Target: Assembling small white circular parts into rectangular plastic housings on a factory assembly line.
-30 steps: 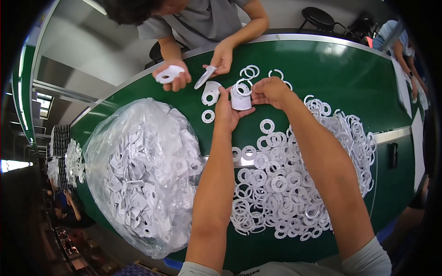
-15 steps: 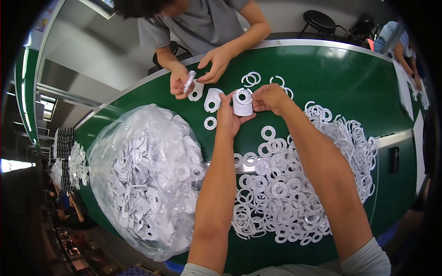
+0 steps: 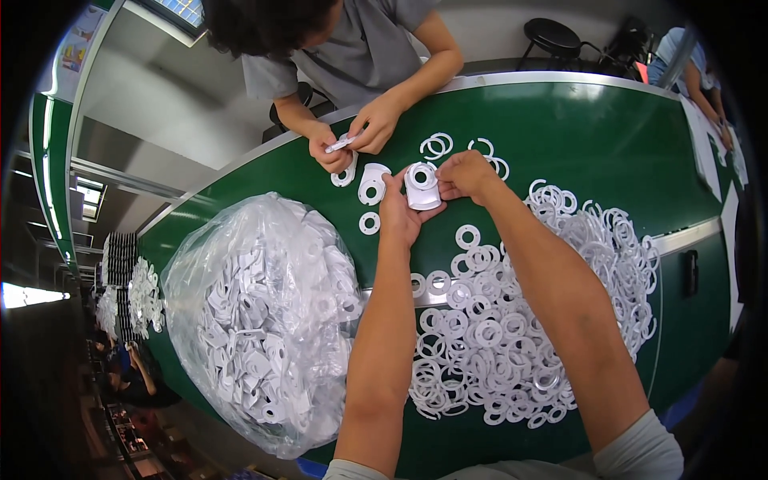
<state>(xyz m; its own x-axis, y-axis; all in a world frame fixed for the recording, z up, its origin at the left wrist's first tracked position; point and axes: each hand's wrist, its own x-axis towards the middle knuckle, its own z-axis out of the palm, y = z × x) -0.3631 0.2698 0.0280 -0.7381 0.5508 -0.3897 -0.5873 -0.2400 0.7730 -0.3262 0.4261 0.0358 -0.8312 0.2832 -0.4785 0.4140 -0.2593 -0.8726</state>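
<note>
A white plastic plate with a round hole (image 3: 425, 197) rests in my left hand (image 3: 398, 214), whose thumb and fingers hold it from the left and below. On its right side the fingers of my right hand (image 3: 466, 176) are pinched together at the plate's edge. A ring lies around the hole at the plate's top. Just left of my left hand are a similar white plate (image 3: 373, 185) and a single white ring (image 3: 369, 223) on the green table. Behind the held plate lie a few thin open rings (image 3: 437, 145).
A clear plastic bag (image 3: 260, 320) full of white plates stands left of my arms. A wide heap of white rings (image 3: 488, 332) spreads beneath and beside my right forearm. Across the green table (image 3: 576, 120), a co-worker's hands (image 3: 360, 136) hold a small white part.
The co-worker's hands have come together on the white part, which now lies flatter. My hands stay at the plate, nearly unmoved; the whole view has shifted slightly.
</note>
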